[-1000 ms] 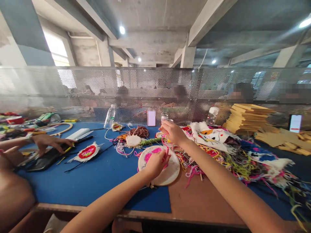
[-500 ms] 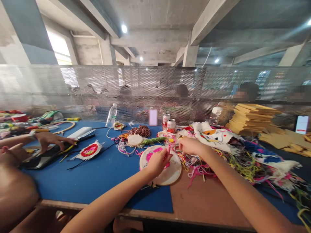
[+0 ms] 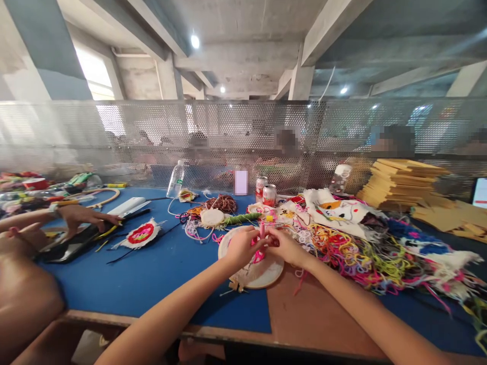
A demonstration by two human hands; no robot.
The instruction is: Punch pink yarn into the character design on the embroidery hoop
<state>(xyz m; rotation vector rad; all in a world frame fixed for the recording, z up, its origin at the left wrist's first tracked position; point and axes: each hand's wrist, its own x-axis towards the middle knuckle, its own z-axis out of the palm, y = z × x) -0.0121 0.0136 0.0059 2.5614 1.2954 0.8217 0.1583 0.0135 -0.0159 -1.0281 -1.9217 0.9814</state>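
Observation:
A round embroidery hoop (image 3: pixel 272 278) with white cloth and pink yarn loops lies on the table before me, partly covered by my hands. Above it, my left hand (image 3: pixel 242 247) is closed around an upright pink punch needle (image 3: pixel 262 229), whose top end sticks up past the fingers. My right hand (image 3: pixel 284 247) meets it from the other side, fingertips pinched together right beside the needle. What those fingertips hold is too small to make out. Pink yarn (image 3: pixel 258 255) shows on the cloth below both hands.
Tangled yarn (image 3: pixel 342 248) and stitched cloths (image 3: pixel 338 210) spread to the right, near stacked yellow envelopes (image 3: pixel 399 182). Two cans (image 3: pixel 269 194) and a water bottle (image 3: pixel 175 178) stand behind. At left, another person's hand (image 3: pixel 81 219) rests by a black pouch beside a red round patch (image 3: pixel 140 234).
My right hand has come left from the yarn pile to the punch needle, joining my left hand over the hoop. The view has shifted slightly.

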